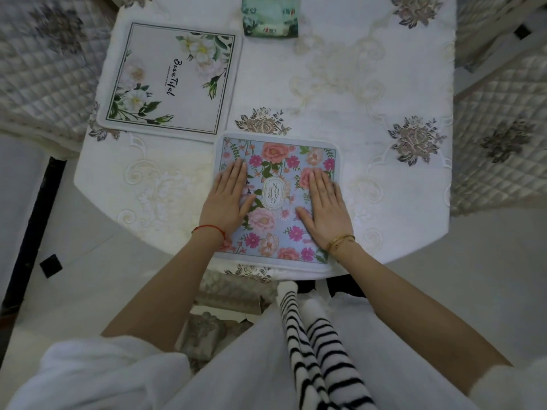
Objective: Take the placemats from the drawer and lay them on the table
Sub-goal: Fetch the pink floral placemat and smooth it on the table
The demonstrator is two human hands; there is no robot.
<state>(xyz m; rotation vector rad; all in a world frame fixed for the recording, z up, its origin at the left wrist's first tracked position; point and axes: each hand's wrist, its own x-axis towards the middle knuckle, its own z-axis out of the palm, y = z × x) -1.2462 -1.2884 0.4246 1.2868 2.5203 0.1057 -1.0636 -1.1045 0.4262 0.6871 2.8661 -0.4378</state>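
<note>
A blue placemat (275,161) with pink and red flowers lies flat at the table's near edge. My left hand (226,199) rests palm down on its left side, fingers together and stretched out. My right hand (325,205) lies flat on its right side the same way. Neither hand grips anything. A second placemat (177,113), pale grey with white flowers and a dark border, lies flat further back on the left. No drawer is in view.
The table (370,173) wears a white embroidered cloth. A green tissue pack (270,14) sits at the far middle. Quilted chairs stand at the left (44,69) and right (503,128). A chair seat (233,291) shows under the near edge.
</note>
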